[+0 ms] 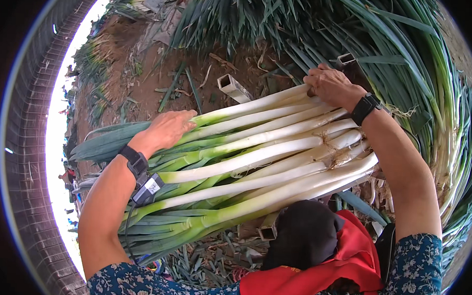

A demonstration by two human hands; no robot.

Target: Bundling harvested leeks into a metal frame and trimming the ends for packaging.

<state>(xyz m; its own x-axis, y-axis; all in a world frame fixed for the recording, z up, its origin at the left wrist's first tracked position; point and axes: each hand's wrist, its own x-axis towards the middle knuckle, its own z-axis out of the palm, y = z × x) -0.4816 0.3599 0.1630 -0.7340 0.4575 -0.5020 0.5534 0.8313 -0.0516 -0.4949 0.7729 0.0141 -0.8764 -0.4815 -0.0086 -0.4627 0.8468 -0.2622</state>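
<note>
A wide row of long leeks (267, 155) lies side by side in front of me, green leaves to the left and white root ends to the right. Along the far edge of this row, my left hand (166, 130) is closed over the green part of the farthest leek (253, 106). The thumb is hidden behind the hand. My right hand (332, 87) grips the same leek at its root end, fingers curled round it. Dark bands circle both wrists, and a small box sits by the left one.
Square metal tube ends (232, 86) stick out beyond the row, and another tube end (268, 232) shows on the near side. Heaps of leeks (430, 86) lie at the right and far side. Leaf scraps (201, 260) cover the near ground. Red cloth (315, 270) is close to me.
</note>
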